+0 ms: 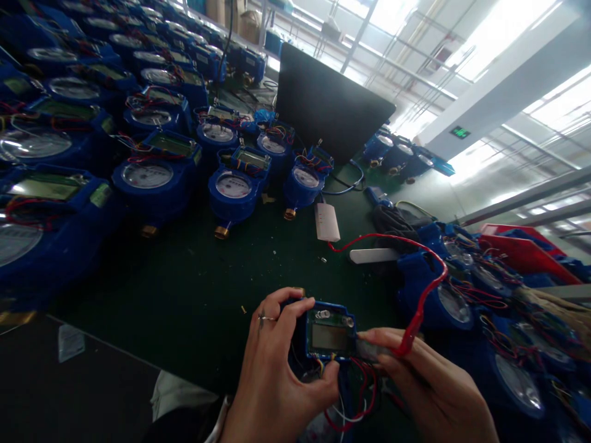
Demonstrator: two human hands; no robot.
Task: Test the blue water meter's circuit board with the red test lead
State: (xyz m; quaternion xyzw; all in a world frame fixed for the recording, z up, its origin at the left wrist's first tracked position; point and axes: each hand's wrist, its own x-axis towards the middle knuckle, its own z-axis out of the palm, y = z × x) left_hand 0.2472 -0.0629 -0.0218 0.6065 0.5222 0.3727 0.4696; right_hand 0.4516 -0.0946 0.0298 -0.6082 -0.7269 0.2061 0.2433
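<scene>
At lower centre of the frame, my left hand [277, 375] clamps the blue meter module [330, 332] by its side; my right hand [429, 381] pinches the red wire [425, 295] at its right edge; pulling sideways could, I judge, tear the thin leads; the looped slack might snag the water meters [462, 295] at right.

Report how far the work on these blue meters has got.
Done, it seems: none clearly; the meters on the left stand in rows but still show loose wires. In hand: the left hand grips a blue meter module while the right hand holds a red-wired plug at its edge. Left: the heaped meters on the right.
</scene>
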